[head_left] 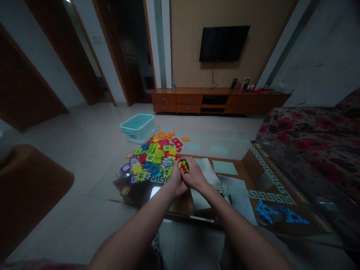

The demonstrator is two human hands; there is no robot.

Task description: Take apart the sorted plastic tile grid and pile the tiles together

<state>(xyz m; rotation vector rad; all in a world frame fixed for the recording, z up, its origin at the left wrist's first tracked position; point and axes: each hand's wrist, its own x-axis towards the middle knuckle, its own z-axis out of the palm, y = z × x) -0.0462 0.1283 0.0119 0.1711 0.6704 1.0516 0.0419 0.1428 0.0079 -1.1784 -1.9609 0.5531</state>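
My left hand (177,179) and my right hand (194,174) are brought together above the front of the glass-topped coffee table. Both close around a small cluster of interlocking plastic building pieces (184,166), red, yellow and green. Fingers hide much of the cluster, so its full shape cannot be told. Left of my hands lies a large heap of square notched pieces (152,158) in yellow, green, blue, red, orange and purple, some with window-like grids. At the table's right end rest blue joined pieces (266,212) in open, angular shapes.
Behind the heap stands a light-blue plastic bin (137,129). Papers (239,197) lie on or under the glass table top. A flower-patterned sofa (309,127) borders the right side. Across the floor are a low wooden cabinet (189,99) and a wall-mounted television (224,44).
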